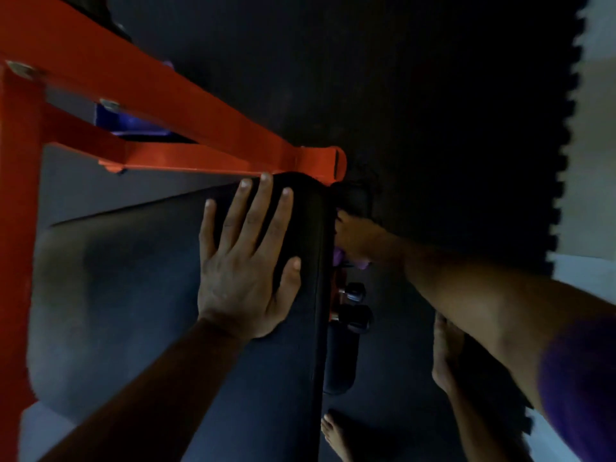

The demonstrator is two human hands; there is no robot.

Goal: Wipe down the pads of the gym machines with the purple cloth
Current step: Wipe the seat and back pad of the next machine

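While the left hand (245,278) lay flat, fingers spread, on the black pad (166,295), the right hand (358,240) gripped the purple cloth (338,258) beside the pad's edge.

Orange steel frame (186,105), dumbbells (355,308) on black interlocking floor mat (433,111), pale floor (596,161) beyond

An orange-red frame (160,95) was seen at ten o'clock, above a black pad (166,311). A purple cloth (338,256) was glimpsed at centre, with a black floor mat (433,111), jigsaw-toothed along its edge, at one o'clock.
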